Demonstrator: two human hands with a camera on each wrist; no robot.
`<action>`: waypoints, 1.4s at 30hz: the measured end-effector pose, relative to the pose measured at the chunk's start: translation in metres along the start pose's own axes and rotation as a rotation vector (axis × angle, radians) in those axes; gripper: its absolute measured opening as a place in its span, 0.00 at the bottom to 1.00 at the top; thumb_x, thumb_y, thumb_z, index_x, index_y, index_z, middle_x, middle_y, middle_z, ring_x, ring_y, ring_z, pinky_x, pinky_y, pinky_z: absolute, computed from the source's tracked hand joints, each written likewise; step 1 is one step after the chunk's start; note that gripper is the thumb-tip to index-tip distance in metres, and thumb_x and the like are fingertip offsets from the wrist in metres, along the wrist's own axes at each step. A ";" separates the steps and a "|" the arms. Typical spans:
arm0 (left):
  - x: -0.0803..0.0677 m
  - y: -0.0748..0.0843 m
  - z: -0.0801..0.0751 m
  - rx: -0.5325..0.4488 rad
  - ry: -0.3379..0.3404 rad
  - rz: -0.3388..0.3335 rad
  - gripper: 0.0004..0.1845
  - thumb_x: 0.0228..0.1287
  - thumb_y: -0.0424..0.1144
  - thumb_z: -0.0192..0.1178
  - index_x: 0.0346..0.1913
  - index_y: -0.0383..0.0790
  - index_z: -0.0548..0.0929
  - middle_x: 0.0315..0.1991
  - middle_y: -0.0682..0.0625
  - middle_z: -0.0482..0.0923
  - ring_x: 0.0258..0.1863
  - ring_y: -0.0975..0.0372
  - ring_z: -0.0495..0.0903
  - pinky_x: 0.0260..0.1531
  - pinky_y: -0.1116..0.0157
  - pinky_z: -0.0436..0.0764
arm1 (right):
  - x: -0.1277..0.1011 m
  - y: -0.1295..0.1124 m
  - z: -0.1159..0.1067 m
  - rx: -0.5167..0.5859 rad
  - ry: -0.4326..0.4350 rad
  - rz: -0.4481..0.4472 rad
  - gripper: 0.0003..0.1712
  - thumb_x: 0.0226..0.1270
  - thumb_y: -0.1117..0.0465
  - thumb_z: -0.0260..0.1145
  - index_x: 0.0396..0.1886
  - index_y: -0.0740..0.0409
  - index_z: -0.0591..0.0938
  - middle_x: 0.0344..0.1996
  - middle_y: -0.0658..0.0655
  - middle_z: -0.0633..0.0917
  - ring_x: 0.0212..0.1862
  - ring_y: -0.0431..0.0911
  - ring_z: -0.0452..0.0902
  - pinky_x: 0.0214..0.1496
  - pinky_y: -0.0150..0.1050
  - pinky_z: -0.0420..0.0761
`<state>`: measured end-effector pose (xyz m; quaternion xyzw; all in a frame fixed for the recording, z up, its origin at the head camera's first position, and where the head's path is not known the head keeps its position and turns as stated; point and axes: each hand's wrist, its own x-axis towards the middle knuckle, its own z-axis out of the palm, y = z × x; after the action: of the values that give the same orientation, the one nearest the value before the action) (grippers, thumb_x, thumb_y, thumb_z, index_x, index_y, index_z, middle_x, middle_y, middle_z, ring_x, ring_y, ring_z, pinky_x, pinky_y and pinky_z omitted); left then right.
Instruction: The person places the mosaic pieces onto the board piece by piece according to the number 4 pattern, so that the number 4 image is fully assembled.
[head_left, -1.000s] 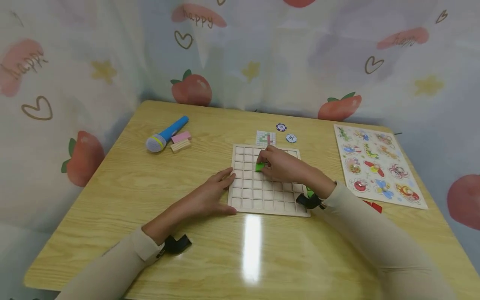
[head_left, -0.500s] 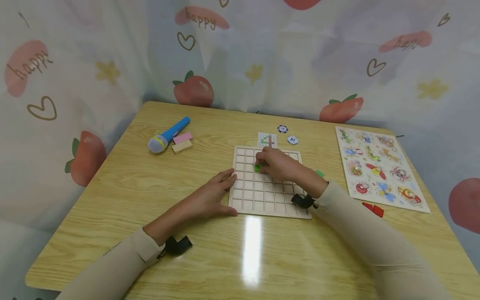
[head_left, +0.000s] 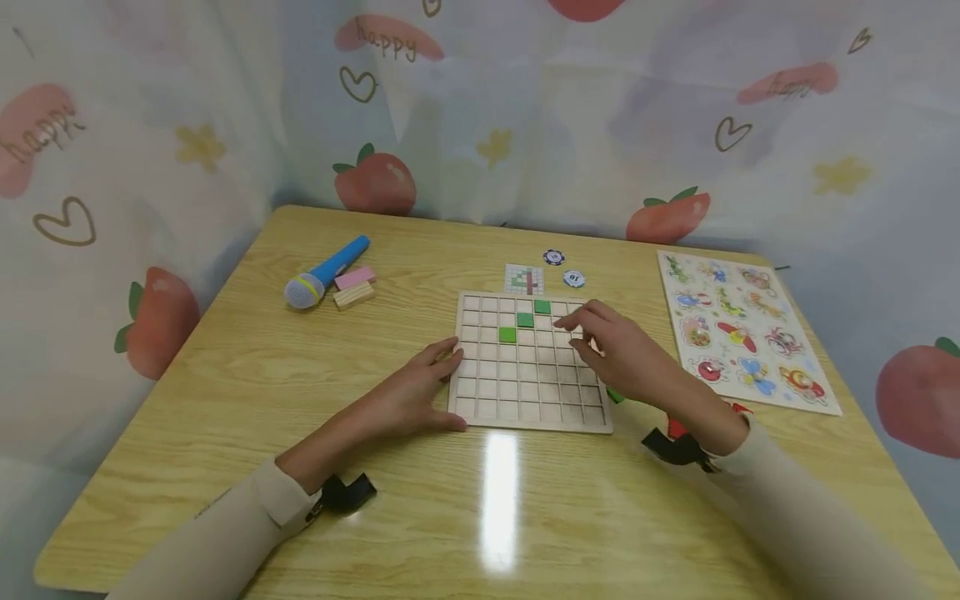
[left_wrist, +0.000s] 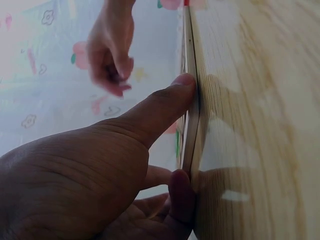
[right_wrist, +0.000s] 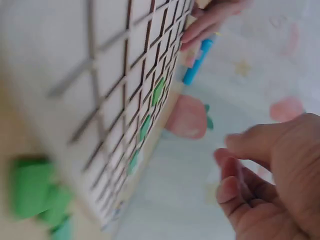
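Observation:
A wooden grid board (head_left: 486,389) lies flat on the table with three green square tiles (head_left: 507,335) set diagonally in its cells. My left hand (head_left: 408,393) rests at the board's left side, its thumb and fingers spread apart and touching the edge, as the left wrist view also shows. Over the board's right part hovers my right hand (head_left: 630,354), with nothing between its thumb and fingers. More green tiles (right_wrist: 32,187) lie beside the board in the right wrist view, partly hidden under the right hand in the head view. A small printed grid card (head_left: 523,279) sits behind the board.
Two poker chips (head_left: 573,278) lie beyond the board. At the left back are a blue toy microphone (head_left: 327,272), a pink block (head_left: 355,277) and a wooden block (head_left: 354,295). An insect puzzle board (head_left: 746,333) and red pieces (head_left: 677,427) are at the right.
My right hand has let go of the green tile, now lying in a cell, and has moved right. All three tiles are now uncovered. My left hand stays at the board's edge.

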<state>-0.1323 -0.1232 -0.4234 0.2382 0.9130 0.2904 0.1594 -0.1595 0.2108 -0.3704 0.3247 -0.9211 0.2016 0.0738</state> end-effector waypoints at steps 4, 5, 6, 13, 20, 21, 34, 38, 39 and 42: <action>-0.001 -0.001 0.004 -0.008 -0.006 -0.008 0.60 0.57 0.54 0.81 0.85 0.36 0.58 0.89 0.44 0.46 0.87 0.46 0.53 0.79 0.48 0.69 | -0.047 0.014 -0.002 0.053 0.187 0.079 0.18 0.73 0.74 0.68 0.57 0.54 0.84 0.44 0.51 0.84 0.37 0.35 0.70 0.39 0.30 0.74; -0.001 -0.001 0.004 -0.005 -0.008 -0.010 0.60 0.57 0.55 0.81 0.85 0.36 0.58 0.89 0.44 0.46 0.87 0.46 0.53 0.79 0.48 0.69 | -0.057 0.017 -0.001 0.056 0.224 0.090 0.18 0.72 0.74 0.68 0.57 0.55 0.84 0.44 0.51 0.84 0.38 0.33 0.70 0.40 0.28 0.74; -0.002 -0.002 0.005 -0.002 -0.010 -0.011 0.60 0.57 0.55 0.81 0.85 0.36 0.58 0.89 0.44 0.45 0.87 0.46 0.53 0.79 0.48 0.69 | -0.067 0.018 0.000 0.062 0.248 0.106 0.18 0.72 0.75 0.68 0.57 0.56 0.84 0.44 0.51 0.84 0.38 0.33 0.70 0.39 0.26 0.72; -0.002 -0.001 0.000 0.011 0.001 -0.009 0.60 0.58 0.56 0.81 0.85 0.36 0.57 0.89 0.45 0.45 0.87 0.46 0.52 0.79 0.47 0.69 | -0.104 0.025 0.011 0.117 0.205 0.287 0.13 0.71 0.69 0.73 0.53 0.57 0.85 0.38 0.50 0.83 0.34 0.33 0.69 0.34 0.26 0.70; -0.002 -0.002 0.000 -0.012 -0.002 -0.016 0.61 0.58 0.56 0.81 0.85 0.38 0.56 0.89 0.46 0.45 0.87 0.46 0.52 0.79 0.46 0.68 | -0.106 0.031 0.024 0.088 0.060 0.451 0.18 0.70 0.55 0.77 0.55 0.55 0.85 0.37 0.52 0.82 0.33 0.38 0.70 0.34 0.32 0.71; -0.002 -0.002 0.001 -0.011 -0.001 -0.014 0.61 0.58 0.56 0.80 0.85 0.38 0.56 0.89 0.46 0.45 0.87 0.46 0.52 0.79 0.46 0.69 | -0.106 0.032 0.025 0.079 0.055 0.460 0.19 0.69 0.54 0.78 0.55 0.55 0.85 0.38 0.53 0.82 0.34 0.38 0.70 0.35 0.32 0.71; -0.001 0.002 -0.003 0.000 0.009 -0.006 0.60 0.57 0.53 0.81 0.85 0.36 0.57 0.89 0.44 0.45 0.87 0.45 0.52 0.79 0.46 0.69 | -0.099 0.030 0.028 0.057 0.041 0.472 0.16 0.70 0.58 0.77 0.53 0.58 0.86 0.43 0.57 0.84 0.38 0.43 0.75 0.39 0.34 0.76; -0.002 0.002 -0.003 -0.001 0.007 -0.003 0.60 0.58 0.54 0.81 0.85 0.36 0.57 0.89 0.44 0.45 0.87 0.44 0.52 0.78 0.45 0.69 | -0.097 0.031 0.028 0.069 0.023 0.490 0.15 0.71 0.60 0.75 0.53 0.60 0.86 0.45 0.59 0.84 0.40 0.45 0.76 0.40 0.35 0.76; -0.001 0.002 -0.002 -0.002 0.004 -0.003 0.60 0.58 0.54 0.81 0.85 0.36 0.57 0.89 0.44 0.45 0.87 0.44 0.52 0.79 0.45 0.68 | -0.097 0.031 0.028 0.073 0.015 0.503 0.15 0.71 0.61 0.74 0.54 0.60 0.86 0.45 0.59 0.84 0.41 0.46 0.76 0.41 0.35 0.77; 0.000 0.001 -0.002 0.004 0.000 0.007 0.60 0.58 0.54 0.81 0.85 0.35 0.56 0.89 0.44 0.45 0.87 0.44 0.51 0.79 0.46 0.68 | -0.098 0.031 0.026 0.087 -0.005 0.536 0.15 0.72 0.61 0.72 0.54 0.59 0.85 0.47 0.60 0.83 0.43 0.47 0.78 0.43 0.36 0.77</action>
<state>-0.1323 -0.1233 -0.4213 0.2415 0.9127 0.2894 0.1580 -0.1024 0.2773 -0.4305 0.0727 -0.9649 0.2524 0.0014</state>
